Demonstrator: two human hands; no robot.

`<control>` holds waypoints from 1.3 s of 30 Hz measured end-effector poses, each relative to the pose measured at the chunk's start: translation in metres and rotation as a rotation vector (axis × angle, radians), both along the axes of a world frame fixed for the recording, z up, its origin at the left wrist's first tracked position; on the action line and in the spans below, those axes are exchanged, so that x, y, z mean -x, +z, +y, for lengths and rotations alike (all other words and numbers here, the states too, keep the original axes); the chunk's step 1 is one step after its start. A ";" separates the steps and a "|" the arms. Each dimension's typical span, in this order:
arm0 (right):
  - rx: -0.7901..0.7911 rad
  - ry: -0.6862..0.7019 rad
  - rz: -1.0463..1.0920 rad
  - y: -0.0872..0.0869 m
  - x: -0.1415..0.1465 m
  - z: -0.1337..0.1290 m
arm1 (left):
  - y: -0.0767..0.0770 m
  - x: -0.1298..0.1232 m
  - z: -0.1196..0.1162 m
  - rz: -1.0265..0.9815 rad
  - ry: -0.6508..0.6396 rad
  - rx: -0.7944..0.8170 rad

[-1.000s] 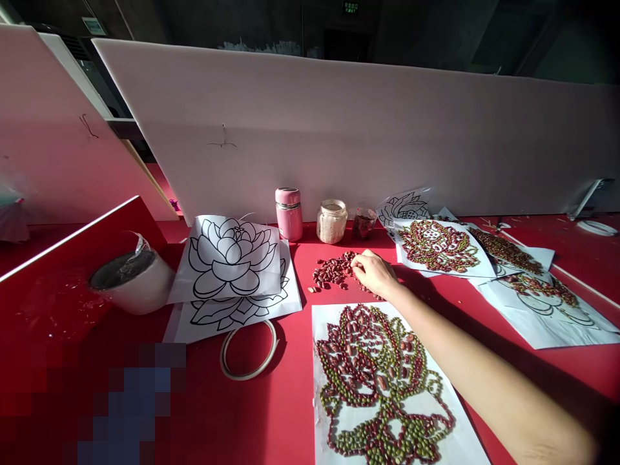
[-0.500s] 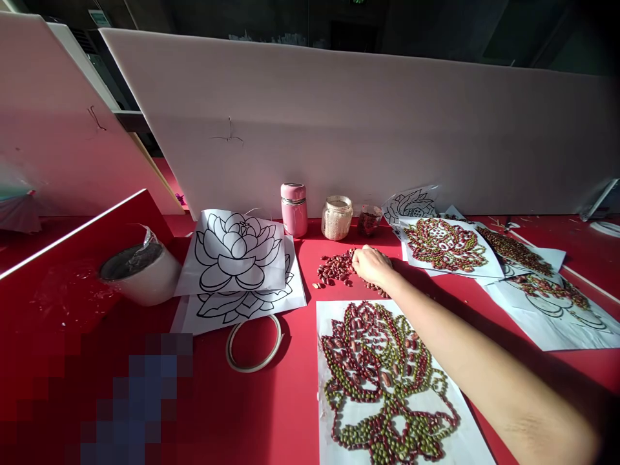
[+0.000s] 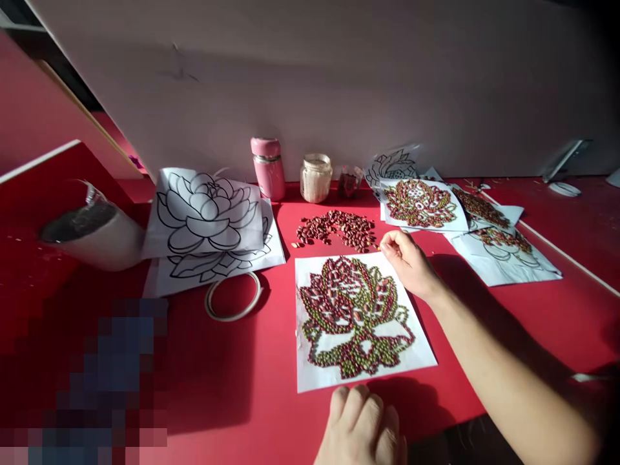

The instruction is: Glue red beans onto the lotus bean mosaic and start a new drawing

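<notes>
Right hand [image 3: 409, 261] pinches beside the bean picture [image 3: 357, 316], left hand [image 3: 361, 426] curls nearer; whether either holds anything, one cannot tell

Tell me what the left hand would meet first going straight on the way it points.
Most likely the near edge of the bean-decorated sheet, just ahead of the left hand; its height above the table is unclear.

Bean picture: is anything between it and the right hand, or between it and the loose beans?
Nothing visible. The right hand is at the upper right corner of the bean picture, and only a narrow strip of red table separates the loose beans from its top edge.
</notes>
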State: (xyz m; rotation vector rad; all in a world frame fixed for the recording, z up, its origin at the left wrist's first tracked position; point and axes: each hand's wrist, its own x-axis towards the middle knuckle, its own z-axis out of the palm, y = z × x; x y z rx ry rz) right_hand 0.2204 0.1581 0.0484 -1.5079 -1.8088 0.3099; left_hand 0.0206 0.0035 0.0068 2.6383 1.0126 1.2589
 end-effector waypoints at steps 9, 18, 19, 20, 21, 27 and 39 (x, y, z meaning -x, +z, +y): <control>0.063 0.085 -0.019 -0.015 0.007 -0.100 | 0.011 0.001 -0.002 0.031 -0.088 0.191; 0.163 0.143 -0.209 -0.017 0.023 -0.107 | 0.010 0.002 -0.003 0.021 -0.103 0.239; 0.160 0.139 -0.222 -0.017 0.024 -0.106 | 0.009 0.002 -0.003 0.019 -0.109 0.237; 0.155 0.135 -0.233 -0.016 0.024 -0.106 | 0.009 0.002 -0.003 0.019 -0.112 0.240; 0.151 0.129 -0.244 -0.016 0.024 -0.106 | 0.009 0.002 -0.003 0.020 -0.118 0.241; 0.156 0.121 -0.296 -0.016 0.026 -0.105 | 0.009 0.002 -0.003 0.016 -0.124 0.260; 0.161 0.068 -0.113 -0.020 0.022 -0.098 | 0.007 0.001 -0.003 -0.029 -0.106 0.225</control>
